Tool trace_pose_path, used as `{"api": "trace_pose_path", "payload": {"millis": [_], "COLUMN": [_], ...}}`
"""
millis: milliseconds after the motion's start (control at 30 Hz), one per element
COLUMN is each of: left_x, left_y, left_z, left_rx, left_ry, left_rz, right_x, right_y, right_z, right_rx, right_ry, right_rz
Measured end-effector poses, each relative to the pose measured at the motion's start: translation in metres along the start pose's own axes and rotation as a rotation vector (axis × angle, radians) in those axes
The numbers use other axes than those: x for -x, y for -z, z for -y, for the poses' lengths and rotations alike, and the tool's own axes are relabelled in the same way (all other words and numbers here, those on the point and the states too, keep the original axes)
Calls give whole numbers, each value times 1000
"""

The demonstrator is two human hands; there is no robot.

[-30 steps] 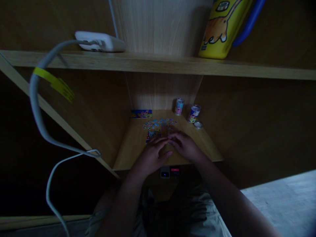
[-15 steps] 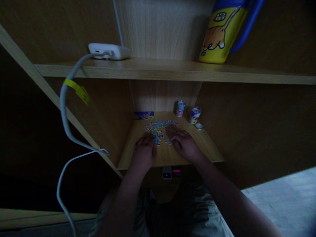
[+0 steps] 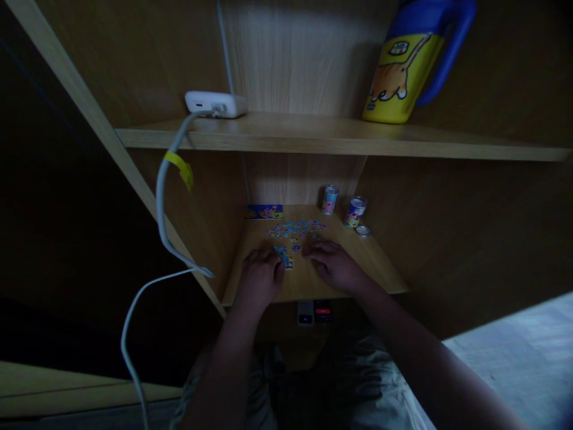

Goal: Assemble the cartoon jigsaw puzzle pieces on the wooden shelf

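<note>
Small jigsaw pieces lie scattered in a band on the lower shelf board. Nearer to me is a small section of joined jigsaw pieces, mostly blue with some yellow. My left hand rests at its left edge, fingers curled and thumb low against it, partly covering it. My right hand lies flat to the right, its fingers reaching left over the board beside a loose jigsaw piece. Whatever is under those fingers is hidden.
Two printed cans stand at the back right, with a round metal lid beside them. A picture card lies at the back left. Overhead, the upper shelf carries a white charger with a hanging cable, plus a yellow-blue mug.
My view has shifted a little, so the shelf appears further right and lower. My right fingers have moved left and straightened. Loose pieces beside them are now out of sight.
</note>
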State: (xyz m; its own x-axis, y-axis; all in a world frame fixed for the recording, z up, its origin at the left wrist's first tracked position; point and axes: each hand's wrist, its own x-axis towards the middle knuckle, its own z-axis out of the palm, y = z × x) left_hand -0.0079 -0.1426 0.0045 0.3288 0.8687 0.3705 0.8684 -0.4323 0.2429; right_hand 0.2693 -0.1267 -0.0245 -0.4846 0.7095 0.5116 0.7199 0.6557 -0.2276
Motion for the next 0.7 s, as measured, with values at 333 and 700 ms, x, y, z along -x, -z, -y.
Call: {"api": "trace_pose_path", "payload": {"millis": [333, 700], "left_x": [2, 2], "left_y": [-7, -1], "left_z": [6, 4], "left_rx": [114, 152], "left_ry": [-164, -261], "left_rz": [-37, -14], "right_x": [-5, -20], "right_y": [-5, -10], "right_z": [-4, -10], "right_rx": [-9, 75], "right_ry": [-79, -260], "right_rz": [35, 184]}}
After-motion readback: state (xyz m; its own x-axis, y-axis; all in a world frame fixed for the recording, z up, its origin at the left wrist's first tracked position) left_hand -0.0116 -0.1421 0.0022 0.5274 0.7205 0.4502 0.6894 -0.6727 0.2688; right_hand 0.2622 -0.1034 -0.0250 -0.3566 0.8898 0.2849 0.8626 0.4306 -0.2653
